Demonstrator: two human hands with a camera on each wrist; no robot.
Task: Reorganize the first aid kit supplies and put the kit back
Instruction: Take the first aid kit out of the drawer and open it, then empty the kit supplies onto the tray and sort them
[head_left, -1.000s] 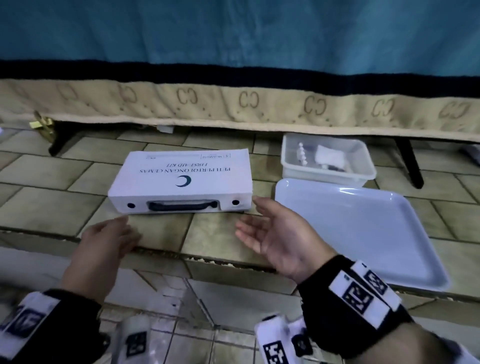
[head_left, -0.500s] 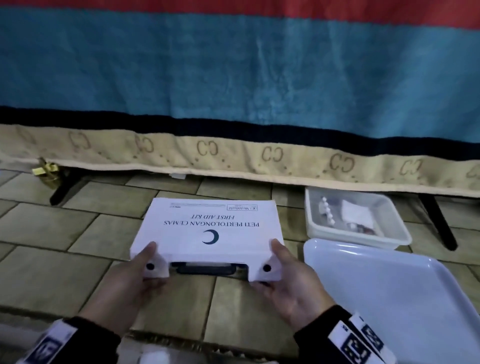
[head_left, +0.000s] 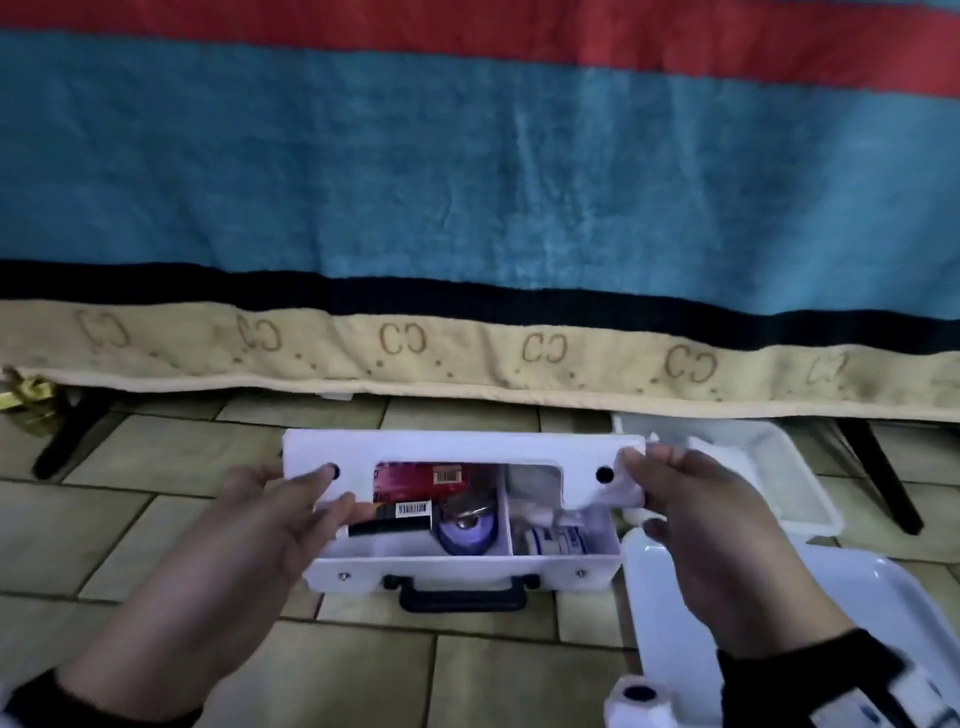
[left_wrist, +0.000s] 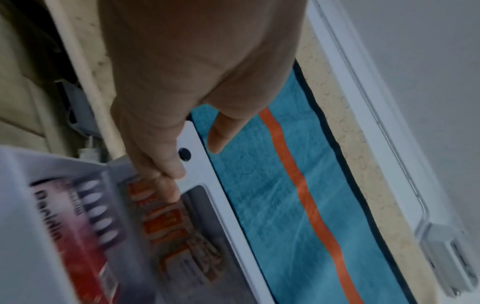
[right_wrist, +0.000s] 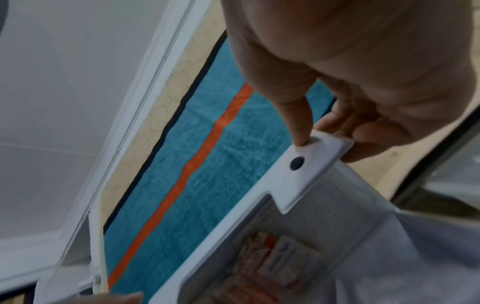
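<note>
1. the kit (head_left: 467, 564) sits on the tiled floor (head_left: 130, 525) in front of a hanging blanket (head_left: 467, 182), its lid (head_left: 462, 449) raised and its dark handle (head_left: 461, 592) facing the person.
2. the left hand (head_left: 275, 514) pinches the lid's left front corner, thumb on the outer face beside a dark round stud and fingers behind it; the left wrist view shows the same hand (left_wrist: 182, 82) on the lid edge (left_wrist: 197, 164).
3. the right hand (head_left: 711, 525) pinches the lid's right front corner, thumb near the other stud and fingers curled behind the edge; the right wrist view shows that hand (right_wrist: 363, 82) clamped on the corner (right_wrist: 311, 164).
4. inside, a divider splits the kit in two: the left compartment holds a red box (head_left: 421, 475), a dark packet with a barcode (head_left: 395, 517) and a round bluish item (head_left: 465, 530); the right compartment holds a white bottle with blue print (head_left: 556, 540) and pale packets too blurred to tell.
5. a white tray (head_left: 883, 597) lies on the floor just right of the kit, partly behind the right hand.
6. a white bin (head_left: 789, 467) stands behind the tray, close to the blanket's tan border.
7. dark furniture legs (head_left: 67, 436) show under the blanket at both sides.
</note>
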